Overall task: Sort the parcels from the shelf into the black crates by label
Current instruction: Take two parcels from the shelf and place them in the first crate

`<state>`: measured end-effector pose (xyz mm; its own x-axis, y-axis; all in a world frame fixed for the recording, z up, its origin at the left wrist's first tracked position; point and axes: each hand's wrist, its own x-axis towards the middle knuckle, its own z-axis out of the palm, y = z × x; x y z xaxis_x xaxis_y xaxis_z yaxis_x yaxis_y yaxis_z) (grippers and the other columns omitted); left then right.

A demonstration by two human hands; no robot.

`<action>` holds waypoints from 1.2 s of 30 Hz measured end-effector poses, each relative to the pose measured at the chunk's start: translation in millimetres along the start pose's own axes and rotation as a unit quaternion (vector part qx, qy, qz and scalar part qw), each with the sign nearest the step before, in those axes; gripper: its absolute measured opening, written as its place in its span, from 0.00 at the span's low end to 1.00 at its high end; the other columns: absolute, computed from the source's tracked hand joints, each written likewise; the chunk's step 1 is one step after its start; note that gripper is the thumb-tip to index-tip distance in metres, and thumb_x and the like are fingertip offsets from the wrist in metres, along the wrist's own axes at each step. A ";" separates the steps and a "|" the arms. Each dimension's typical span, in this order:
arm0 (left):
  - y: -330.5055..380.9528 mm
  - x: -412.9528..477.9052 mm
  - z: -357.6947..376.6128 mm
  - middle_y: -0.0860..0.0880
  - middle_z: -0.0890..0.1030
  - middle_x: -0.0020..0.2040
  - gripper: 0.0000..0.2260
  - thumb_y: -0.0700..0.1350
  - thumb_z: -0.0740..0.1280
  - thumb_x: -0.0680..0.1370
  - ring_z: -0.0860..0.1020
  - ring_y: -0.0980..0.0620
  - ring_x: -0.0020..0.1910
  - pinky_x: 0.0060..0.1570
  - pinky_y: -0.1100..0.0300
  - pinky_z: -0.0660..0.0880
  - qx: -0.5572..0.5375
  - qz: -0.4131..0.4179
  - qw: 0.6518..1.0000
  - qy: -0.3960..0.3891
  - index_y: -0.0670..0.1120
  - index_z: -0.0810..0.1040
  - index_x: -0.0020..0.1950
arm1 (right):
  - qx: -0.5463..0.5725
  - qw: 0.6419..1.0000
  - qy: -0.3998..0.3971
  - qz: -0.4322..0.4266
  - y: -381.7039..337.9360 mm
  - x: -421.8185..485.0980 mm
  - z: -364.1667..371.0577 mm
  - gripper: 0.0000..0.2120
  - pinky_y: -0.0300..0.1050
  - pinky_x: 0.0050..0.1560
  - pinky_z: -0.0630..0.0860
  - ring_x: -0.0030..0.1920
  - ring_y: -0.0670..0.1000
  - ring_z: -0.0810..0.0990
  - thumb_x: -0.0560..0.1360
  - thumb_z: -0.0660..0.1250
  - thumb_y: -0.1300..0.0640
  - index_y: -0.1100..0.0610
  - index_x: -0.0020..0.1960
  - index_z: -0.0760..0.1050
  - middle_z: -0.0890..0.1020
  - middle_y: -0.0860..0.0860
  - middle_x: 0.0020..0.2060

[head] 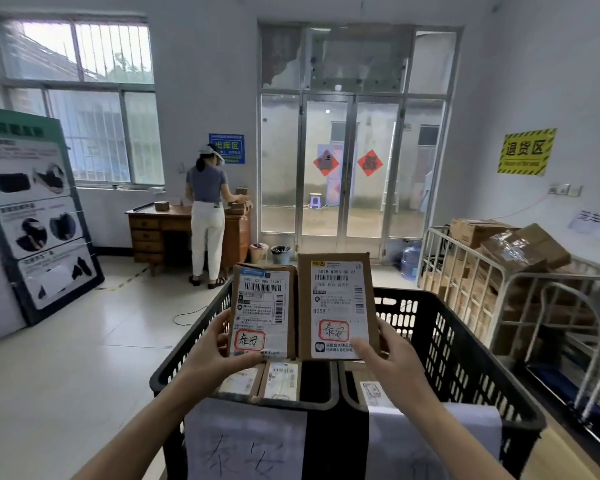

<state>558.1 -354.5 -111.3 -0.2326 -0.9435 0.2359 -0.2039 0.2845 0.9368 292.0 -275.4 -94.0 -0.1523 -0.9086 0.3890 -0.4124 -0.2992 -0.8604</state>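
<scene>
Here, holds two parcels upright, side by side, above two black crates [465,358]: left parcel [262,310] pinched low in the curled left grip [215,355], right parcel [336,306] in the right grip [388,365].

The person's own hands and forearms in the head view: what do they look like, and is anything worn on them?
The left hand and the right hand are bare: no gloves, rings or watch show. The left forearm and the right forearm are uncovered too; no sleeve comes into view.
</scene>
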 end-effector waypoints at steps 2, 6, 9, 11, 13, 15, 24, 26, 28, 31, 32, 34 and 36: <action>-2.4 9.1 -1.1 0.47 0.81 0.52 0.37 0.41 0.78 0.64 0.80 0.51 0.52 0.49 0.57 0.79 0.012 -0.004 1.000 0.006 0.51 0.64 0.69 | -0.008 1.000 -0.005 0.000 6.4 14.8 3.9 0.15 0.38 0.50 0.79 0.50 0.43 0.81 0.74 0.67 0.53 0.49 0.61 0.72 0.83 0.44 0.49; -8.5 27.1 -11.6 0.49 0.81 0.53 0.43 0.49 0.80 0.59 0.79 0.51 0.53 0.54 0.53 0.77 0.040 -0.018 0.999 0.020 0.48 0.65 0.69 | 0.029 0.998 -0.049 0.016 18.5 43.0 18.1 0.14 0.28 0.42 0.76 0.48 0.36 0.80 0.75 0.66 0.52 0.47 0.59 0.71 0.82 0.42 0.49; -18.9 47.4 -22.0 0.47 0.81 0.55 0.43 0.47 0.81 0.60 0.80 0.48 0.55 0.56 0.51 0.77 0.038 -0.038 0.998 0.016 0.46 0.64 0.71 | 0.027 0.997 -0.061 0.030 29.0 66.3 32.8 0.14 0.25 0.38 0.74 0.45 0.31 0.78 0.75 0.66 0.52 0.46 0.60 0.70 0.81 0.40 0.48; -29.0 63.3 -27.6 0.47 0.82 0.53 0.40 0.42 0.78 0.64 0.81 0.50 0.53 0.51 0.59 0.78 0.030 -0.051 0.998 0.008 0.45 0.63 0.72 | 0.019 0.997 -0.066 0.046 38.4 81.4 42.4 0.13 0.24 0.35 0.73 0.43 0.30 0.78 0.75 0.65 0.50 0.44 0.59 0.69 0.80 0.39 0.47; -39.0 80.2 -32.1 0.48 0.82 0.52 0.37 0.40 0.77 0.66 0.81 0.53 0.50 0.43 0.65 0.78 0.025 -0.063 0.998 -0.001 0.46 0.64 0.71 | 0.026 0.995 -0.072 0.064 49.5 97.2 53.0 0.14 0.28 0.38 0.75 0.45 0.35 0.80 0.75 0.65 0.50 0.45 0.60 0.69 0.81 0.40 0.47; -49.5 98.0 -36.0 0.49 0.82 0.52 0.36 0.41 0.77 0.65 0.82 0.53 0.50 0.42 0.66 0.78 0.017 -0.076 0.997 -0.010 0.46 0.65 0.69 | 0.036 0.993 -0.071 0.085 61.3 114.8 64.8 0.15 0.37 0.46 0.78 0.48 0.41 0.81 0.75 0.65 0.50 0.47 0.61 0.69 0.81 0.42 0.49; -120.4 191.7 -39.1 0.45 0.81 0.53 0.24 0.36 0.73 0.71 0.80 0.48 0.52 0.48 0.60 0.78 -0.022 -0.161 0.986 -0.028 0.43 0.70 0.65 | 0.063 0.978 -0.049 0.195 133.6 198.0 125.6 0.13 0.44 0.48 0.79 0.49 0.46 0.81 0.75 0.66 0.52 0.50 0.60 0.72 0.81 0.46 0.49; -137.9 209.2 -37.0 0.42 0.80 0.56 0.23 0.34 0.72 0.71 0.80 0.45 0.54 0.55 0.52 0.78 -0.026 -0.187 0.981 -0.036 0.41 0.70 0.64 | 0.075 0.969 -0.042 0.233 151.8 212.5 140.0 0.13 0.49 0.52 0.79 0.49 0.48 0.81 0.76 0.65 0.54 0.51 0.59 0.72 0.81 0.48 0.49; -156.1 226.3 -35.2 0.38 0.79 0.58 0.23 0.33 0.71 0.71 0.78 0.41 0.57 0.61 0.44 0.74 -0.037 -0.217 0.975 -0.040 0.39 0.69 0.65 | 0.084 0.959 -0.031 0.267 168.5 225.6 152.8 0.13 0.50 0.53 0.79 0.50 0.50 0.81 0.76 0.65 0.56 0.52 0.60 0.71 0.81 0.49 0.50; -183.1 247.5 -29.4 0.37 0.78 0.60 0.23 0.32 0.70 0.72 0.77 0.39 0.59 0.63 0.42 0.71 -0.038 -0.247 0.967 -0.049 0.37 0.68 0.66 | 0.083 0.947 -0.017 0.309 192.3 240.3 168.6 0.13 0.48 0.50 0.79 0.49 0.51 0.81 0.76 0.64 0.57 0.54 0.60 0.71 0.81 0.51 0.49; -190.9 252.6 -27.2 0.37 0.78 0.60 0.23 0.32 0.69 0.72 0.77 0.39 0.59 0.64 0.43 0.71 -0.039 -0.254 0.965 -0.046 0.37 0.69 0.66 | 0.080 0.943 -0.014 0.322 199.8 243.7 173.0 0.13 0.47 0.50 0.79 0.49 0.51 0.81 0.76 0.64 0.57 0.55 0.60 0.71 0.81 0.52 0.49; -204.9 260.5 -22.6 0.37 0.78 0.60 0.24 0.33 0.70 0.72 0.77 0.40 0.59 0.64 0.44 0.70 -0.041 -0.264 0.963 -0.042 0.38 0.69 0.67 | 0.078 0.936 -0.008 0.342 213.9 247.8 179.9 0.13 0.46 0.47 0.79 0.49 0.51 0.81 0.76 0.63 0.57 0.56 0.61 0.71 0.81 0.52 0.49; -216.8 266.2 -18.6 0.39 0.77 0.61 0.26 0.35 0.70 0.73 0.77 0.41 0.59 0.65 0.45 0.70 -0.043 -0.279 0.958 -0.042 0.40 0.66 0.69 | 0.075 0.931 -0.001 0.358 225.9 250.9 185.1 0.13 0.45 0.47 0.79 0.49 0.51 0.81 0.76 0.63 0.57 0.56 0.61 0.71 0.81 0.53 0.49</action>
<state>558.1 -670.6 -246.8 -0.1868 -0.9267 -0.3262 -0.2396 -0.2790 0.9299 326.9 -624.9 -251.7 -0.3385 -0.8909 -0.3029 -0.0755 0.3465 -0.9350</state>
